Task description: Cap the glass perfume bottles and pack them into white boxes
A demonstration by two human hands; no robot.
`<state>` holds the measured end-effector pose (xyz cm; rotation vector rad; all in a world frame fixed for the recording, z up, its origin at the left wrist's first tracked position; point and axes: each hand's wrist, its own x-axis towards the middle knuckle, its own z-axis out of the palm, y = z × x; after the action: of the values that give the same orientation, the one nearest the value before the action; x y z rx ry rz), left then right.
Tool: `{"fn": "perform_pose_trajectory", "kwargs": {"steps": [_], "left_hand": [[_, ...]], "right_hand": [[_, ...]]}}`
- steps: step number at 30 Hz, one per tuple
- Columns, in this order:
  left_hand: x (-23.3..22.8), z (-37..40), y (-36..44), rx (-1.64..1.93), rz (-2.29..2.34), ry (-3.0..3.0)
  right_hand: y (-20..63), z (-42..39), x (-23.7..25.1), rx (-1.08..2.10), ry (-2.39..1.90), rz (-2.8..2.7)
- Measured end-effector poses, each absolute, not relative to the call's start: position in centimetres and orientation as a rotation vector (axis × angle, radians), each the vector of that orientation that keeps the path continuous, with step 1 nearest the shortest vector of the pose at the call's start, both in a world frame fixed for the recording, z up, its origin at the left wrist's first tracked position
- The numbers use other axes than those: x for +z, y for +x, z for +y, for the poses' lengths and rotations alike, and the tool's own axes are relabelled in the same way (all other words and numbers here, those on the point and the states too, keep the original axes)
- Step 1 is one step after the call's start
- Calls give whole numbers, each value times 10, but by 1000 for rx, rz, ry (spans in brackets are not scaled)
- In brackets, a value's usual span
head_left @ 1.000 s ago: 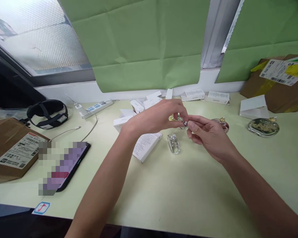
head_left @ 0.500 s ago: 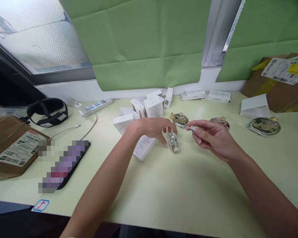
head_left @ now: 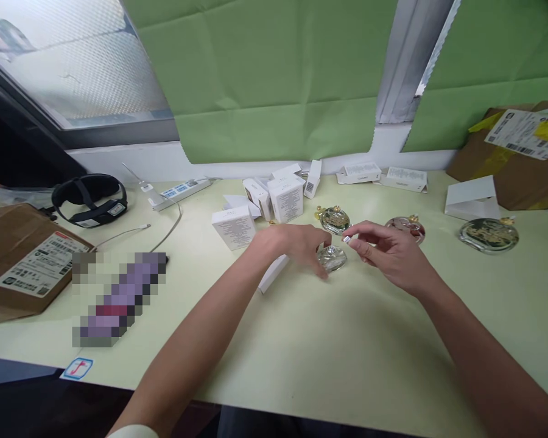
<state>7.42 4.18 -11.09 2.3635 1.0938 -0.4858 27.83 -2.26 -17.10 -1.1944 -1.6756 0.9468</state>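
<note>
My left hand (head_left: 304,248), slightly blurred, curls its fingers and thumb around the left end of a small clear glass bottle (head_left: 333,260) on the table. The bottle has its broad face toward me and a short neck at the top. Just right of it, my right hand (head_left: 390,255) pinches a small silvery cap (head_left: 346,239) between thumb and fingertips. Beneath my left wrist lies a white carton (head_left: 273,275), partly hidden. Behind the bottle rests a green-and-gold decorated glass bottle (head_left: 335,220); a reddish one (head_left: 406,228) is behind my right hand.
Several white cartons (head_left: 287,198) stand behind my left hand. Another decorated bottle (head_left: 488,235) lies at right, near an open white box (head_left: 472,198) and a cardboard box (head_left: 516,164). On the left are a headset (head_left: 91,204), a power strip (head_left: 182,193), a phone (head_left: 123,298) and a brown parcel (head_left: 31,261).
The clear bottle has turned from narrow side to broad face and shifted slightly right. My left hand has moved right and down with it. The cap in my right hand has moved slightly left.
</note>
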Motion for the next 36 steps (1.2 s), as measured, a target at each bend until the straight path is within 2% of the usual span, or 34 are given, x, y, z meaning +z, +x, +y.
{"fn": "perform_pose_trajectory", "kwargs": {"steps": [9,23,36], "left_hand": [[-111,46,71,-494,1011,2410],[-112,48,70,-438,949,2448],[-117,53,67,-413,939,2439]], "right_hand": [[263,-25,-178,528,-1147,-1894],[254,-29,-185,331,-1102,-1877],[254,-24,-194,275,-1050,-1918]]}}
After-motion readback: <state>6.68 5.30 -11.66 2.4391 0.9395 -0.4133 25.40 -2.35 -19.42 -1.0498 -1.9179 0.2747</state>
